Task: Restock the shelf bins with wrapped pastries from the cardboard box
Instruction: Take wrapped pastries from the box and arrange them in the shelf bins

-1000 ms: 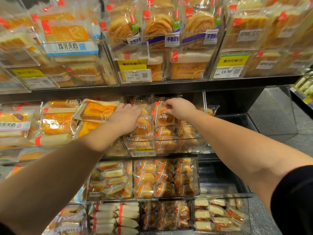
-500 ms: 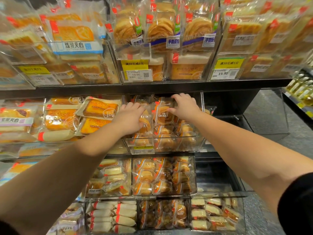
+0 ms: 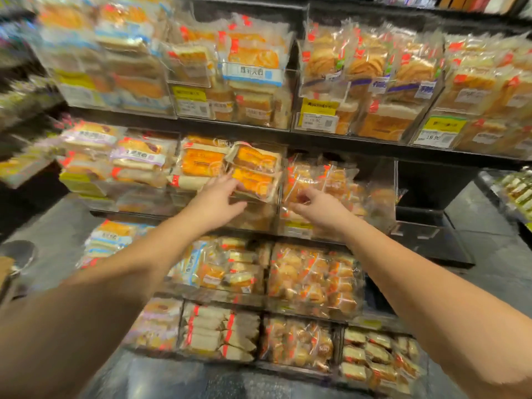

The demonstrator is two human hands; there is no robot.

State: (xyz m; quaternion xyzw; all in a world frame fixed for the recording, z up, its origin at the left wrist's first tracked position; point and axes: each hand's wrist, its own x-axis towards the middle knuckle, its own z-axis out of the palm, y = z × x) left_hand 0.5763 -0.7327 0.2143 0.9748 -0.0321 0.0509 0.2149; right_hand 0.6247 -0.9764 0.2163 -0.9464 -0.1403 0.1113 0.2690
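The view is motion-blurred. Small round wrapped pastries fill a clear middle-shelf bin. My right hand hovers just in front of them with its fingers loosely curled, and I see nothing in it. My left hand reaches out beside it, its straight fingertips at the lower left edge of an orange wrapped cake packet in the neighbouring bin. Both bare forearms stretch in from the bottom corners. No cardboard box shows clearly.
Shelves above and below hold several clear bins packed with wrapped breads, with yellow price tags on their fronts. A dark, hollow-looking bin space lies right of the round pastries. A brown edge shows at the far left.
Both hands have drawn back and down from the top of the round pastries. My left hand now sits by the orange packet. The view has swung left and blurred.
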